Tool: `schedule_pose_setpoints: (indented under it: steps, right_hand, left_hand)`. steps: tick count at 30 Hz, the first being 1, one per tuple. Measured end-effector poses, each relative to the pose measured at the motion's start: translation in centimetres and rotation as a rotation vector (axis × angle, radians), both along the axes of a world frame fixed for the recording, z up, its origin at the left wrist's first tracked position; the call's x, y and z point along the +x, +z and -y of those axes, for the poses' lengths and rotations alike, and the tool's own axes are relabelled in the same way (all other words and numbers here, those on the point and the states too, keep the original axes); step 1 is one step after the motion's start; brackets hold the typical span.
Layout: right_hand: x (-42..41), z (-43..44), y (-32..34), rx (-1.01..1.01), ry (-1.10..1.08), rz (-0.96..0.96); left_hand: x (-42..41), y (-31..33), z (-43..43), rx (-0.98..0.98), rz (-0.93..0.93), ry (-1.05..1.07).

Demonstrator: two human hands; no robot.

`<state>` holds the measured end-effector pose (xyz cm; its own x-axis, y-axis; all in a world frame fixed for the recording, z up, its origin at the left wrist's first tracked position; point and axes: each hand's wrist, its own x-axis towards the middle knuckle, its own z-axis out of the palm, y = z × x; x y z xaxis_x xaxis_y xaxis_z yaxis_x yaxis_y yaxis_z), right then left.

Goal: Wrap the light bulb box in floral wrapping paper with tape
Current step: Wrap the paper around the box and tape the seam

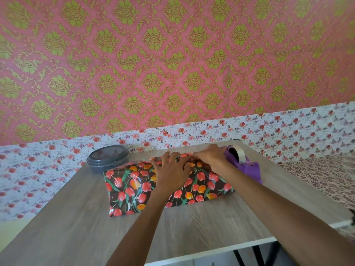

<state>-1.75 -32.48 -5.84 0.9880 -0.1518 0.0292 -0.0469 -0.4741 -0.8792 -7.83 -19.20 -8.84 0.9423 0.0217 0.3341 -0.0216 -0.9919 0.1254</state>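
A wooden table [76,237] is seen from above, set against a wall. The floral wrapping paper [134,187], dark with red and orange tulips and glossy, is laid over a low boxy shape at the table's middle, toward the far side. The light bulb box itself is fully covered by the paper and is not seen directly. A loose flap of the paper is spread flat on the table at the near left corner.

The left hand [172,169] is laid palm down on top of the wrapped shape, its fingers [169,156] straight and spread, pressed on the paper near the far edge. The right hand [211,157] is placed just beside it at the far top edge of the paper, its fingers [197,155] bent and bunched together against the fold. Whether paper or tape is pinched there cannot be told. The two hands are nearly touching.

A purple tape dispenser [247,166] is set just right of the paper, touching or almost touching the right wrist, with a roll of clear tape [240,153] mounted in it. A round dark grey lidded container [107,156] is placed at the far left, just beside the paper's corner.

Pink and green damask wallpaper [172,64] is seen above a white floral band [38,169] on the wall.
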Motion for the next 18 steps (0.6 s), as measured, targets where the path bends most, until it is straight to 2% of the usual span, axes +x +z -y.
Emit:
schedule_pose_setpoints:
  steps: [5,9,12,18]
  right_hand:
    - [-0.4,-0.3,-0.4,-0.105,-0.001,0.102]
    - [-0.4,0.0,0.1,-0.147,0.016,0.086]
    - [-0.4,0.5,0.1,-0.093,0.046,0.052]
    - [-0.8,1.2,-0.6,-0.068,0.079,0.096]
  left_hand:
    - [0.1,0.1,-0.1,-0.033,-0.018,0.009]
    - [0.1,0.2,0.0,-0.035,-0.022,0.014]
    - [0.1,0.3,-0.1,-0.045,-0.021,0.015]
    - [-0.2,0.1,0.2,-0.077,0.127,-0.013]
